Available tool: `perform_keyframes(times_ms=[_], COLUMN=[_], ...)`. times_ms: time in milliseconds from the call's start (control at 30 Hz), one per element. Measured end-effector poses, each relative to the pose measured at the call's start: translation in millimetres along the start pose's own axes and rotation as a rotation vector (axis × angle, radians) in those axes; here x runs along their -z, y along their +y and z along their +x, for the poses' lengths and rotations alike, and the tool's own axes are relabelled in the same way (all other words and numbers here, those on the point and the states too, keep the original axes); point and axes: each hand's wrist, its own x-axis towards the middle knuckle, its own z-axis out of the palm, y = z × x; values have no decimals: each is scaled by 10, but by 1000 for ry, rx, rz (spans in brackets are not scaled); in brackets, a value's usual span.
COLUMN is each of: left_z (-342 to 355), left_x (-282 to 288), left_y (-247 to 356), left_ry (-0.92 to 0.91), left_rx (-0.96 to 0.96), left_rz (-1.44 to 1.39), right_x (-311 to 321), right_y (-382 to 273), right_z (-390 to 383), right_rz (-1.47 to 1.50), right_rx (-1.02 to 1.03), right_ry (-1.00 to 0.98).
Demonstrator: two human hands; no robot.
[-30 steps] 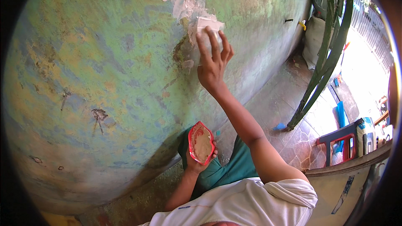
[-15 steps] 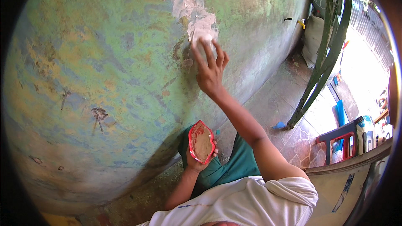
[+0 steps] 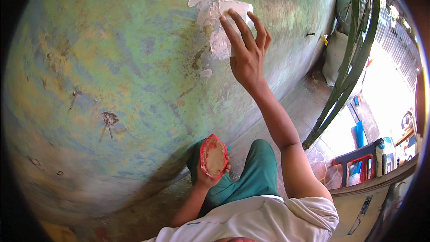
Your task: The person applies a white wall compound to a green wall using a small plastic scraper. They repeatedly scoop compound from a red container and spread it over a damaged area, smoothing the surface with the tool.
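Raised to the wall point(image 3: 134, 62), my right hand point(image 3: 250, 56) holds a pale, flat, square-edged filler spreader point(image 3: 244, 8) against it, with fingers spread over its face. Around and below the spreader lies a smeared patch of whitish filler point(image 3: 220, 45) on the mottled green paint. Lower down, at knee height, my left hand point(image 3: 208, 179) is wrapped round a red, cut-open container point(image 3: 204, 150). Beige filler paste point(image 3: 215, 159) fills most of it, with red showing along one inner side. My left thumb is largely hidden.
Two nails point(image 3: 109, 127) stick out of damaged spots on the wall at left. Long dark green strips point(image 3: 347, 76) slant down at right, before stuffed sacks point(image 3: 336, 56). A dark stool with red parts point(image 3: 358, 163) and a wooden-edged surface point(image 3: 380, 183) are at lower right.
My right hand has moved up the wall and slightly right with the spreader, which now shows more of its face. My left hand still holds the red container at about the same place.
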Motion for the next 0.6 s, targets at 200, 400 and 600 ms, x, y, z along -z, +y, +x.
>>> perform_keyframes(times_ms=[200, 400, 600], left_z=[-2, 19, -8], left_x=[-3, -11, -13], left_y=[-10, 3, -3], left_ry=[-39, -68, -36], left_rx=[6, 6, -18], left_rz=[-59, -53, 6], right_x=[72, 148, -6], right_y=[-79, -69, 138], right_z=[-104, -191, -1], right_rz=[-61, 21, -21], right_rx=[19, -14, -70], right_ry=[-215, -44, -173])
